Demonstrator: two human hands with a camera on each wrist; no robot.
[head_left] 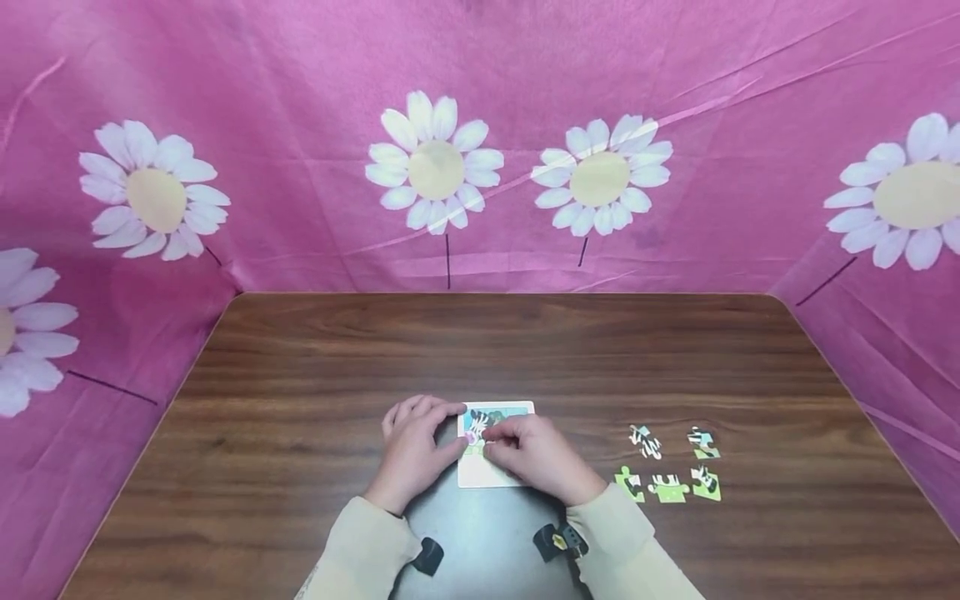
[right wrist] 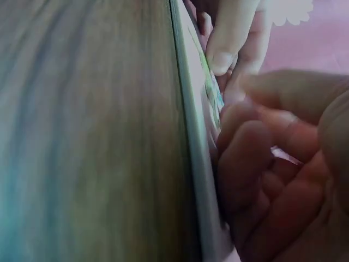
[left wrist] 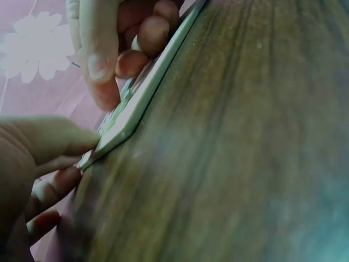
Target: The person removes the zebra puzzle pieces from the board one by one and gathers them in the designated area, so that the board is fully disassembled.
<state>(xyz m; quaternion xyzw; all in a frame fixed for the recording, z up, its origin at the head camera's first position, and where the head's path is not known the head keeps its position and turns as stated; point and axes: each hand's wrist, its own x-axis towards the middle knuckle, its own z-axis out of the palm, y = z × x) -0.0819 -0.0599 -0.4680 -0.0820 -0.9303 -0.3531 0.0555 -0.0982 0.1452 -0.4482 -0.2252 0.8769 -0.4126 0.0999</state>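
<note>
A small white-framed jigsaw puzzle board (head_left: 491,477) lies on the table in the head view, with a zebra picture in its upper half. My left hand (head_left: 415,446) is at its left side, index fingertip by the upper corner and straight thumb on the edge. In the left wrist view that thumb (left wrist: 76,141) touches the board's rim. My right hand (head_left: 536,454) reaches over the board from the right. Its thumb and index finger pinch at a puzzle piece (head_left: 471,437) in the picture, mostly covered by the fingertips. The other right fingers curl under the palm.
Several loose puzzle pieces (head_left: 670,488) in green, black and white lie to the right of the board on the wooden table (head_left: 315,367). A pink cloth (head_left: 300,108) with daisies hangs behind and beside the table. Dark straps (head_left: 555,542) sit at both wrists.
</note>
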